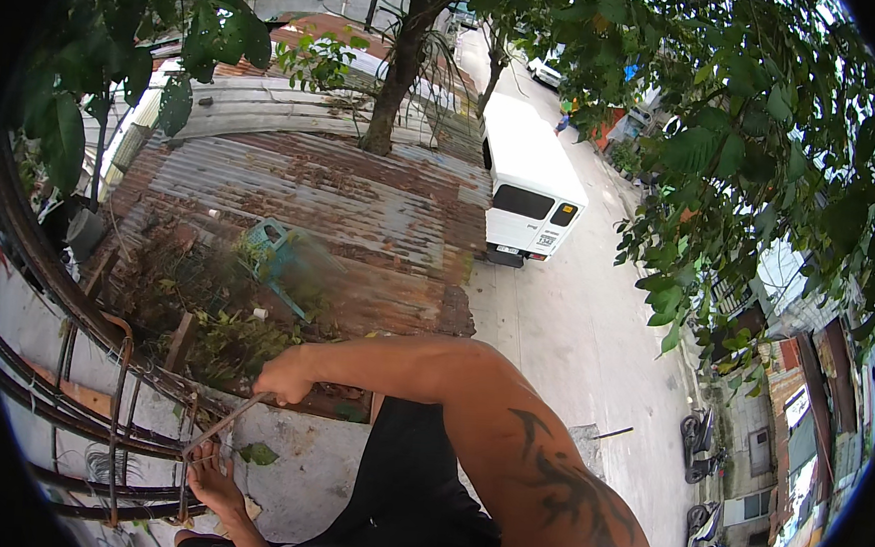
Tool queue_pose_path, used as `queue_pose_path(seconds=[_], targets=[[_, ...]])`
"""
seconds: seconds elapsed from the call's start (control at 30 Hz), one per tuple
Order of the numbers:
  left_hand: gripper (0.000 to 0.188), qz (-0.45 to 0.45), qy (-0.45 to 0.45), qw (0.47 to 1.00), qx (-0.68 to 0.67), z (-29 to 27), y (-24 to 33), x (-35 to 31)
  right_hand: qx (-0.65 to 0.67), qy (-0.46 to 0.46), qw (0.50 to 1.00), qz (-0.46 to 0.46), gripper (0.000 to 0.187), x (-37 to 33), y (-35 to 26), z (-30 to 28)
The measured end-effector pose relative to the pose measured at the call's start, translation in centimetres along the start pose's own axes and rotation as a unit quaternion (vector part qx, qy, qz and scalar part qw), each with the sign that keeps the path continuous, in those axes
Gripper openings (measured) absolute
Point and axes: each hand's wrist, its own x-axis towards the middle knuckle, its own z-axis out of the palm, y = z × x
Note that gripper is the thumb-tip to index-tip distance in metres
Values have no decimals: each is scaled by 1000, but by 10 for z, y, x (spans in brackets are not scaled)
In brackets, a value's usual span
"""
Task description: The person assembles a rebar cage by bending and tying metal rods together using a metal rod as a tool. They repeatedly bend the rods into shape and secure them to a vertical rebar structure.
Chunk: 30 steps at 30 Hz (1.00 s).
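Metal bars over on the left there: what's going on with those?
A person's right hand grips a thin metal rod that slants down to the metal bars. The left hand is by the rod's far end; its grip is unclear. Beyond lies a rusty corrugated roof, with a white van on the street.

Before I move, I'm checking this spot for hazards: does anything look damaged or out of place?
Yes. The corrugated roof is patchily rusted, suggesting wear; what looks like a teal plastic chair lies askew among weeds, an odd place for seating.

Number marking (547, 240), licence plate (508, 250), on white van (533, 159)
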Motion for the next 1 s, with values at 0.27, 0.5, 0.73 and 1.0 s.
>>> queue_pose_path(seconds=[0.27, 0.5, 0.73, 1.0], targets=[[103, -67, 124, 988, -69, 33, 19, 17, -187, -136, 972, 40, 25, 28, -81, -111], [81, -74, 140, 986, -45, 43, 25, -2, 552, -264, 754, 239, 41, -3, -61, -78], [52, 22, 47, 993, -103, 20, 12, -12, 319, -224, 897, 209, 43, -5, -114, -18], [60, -57, -25, 976, -210, -7, 4, -17, 417, -214, 873, 138, 39, 10, -135, 116]])
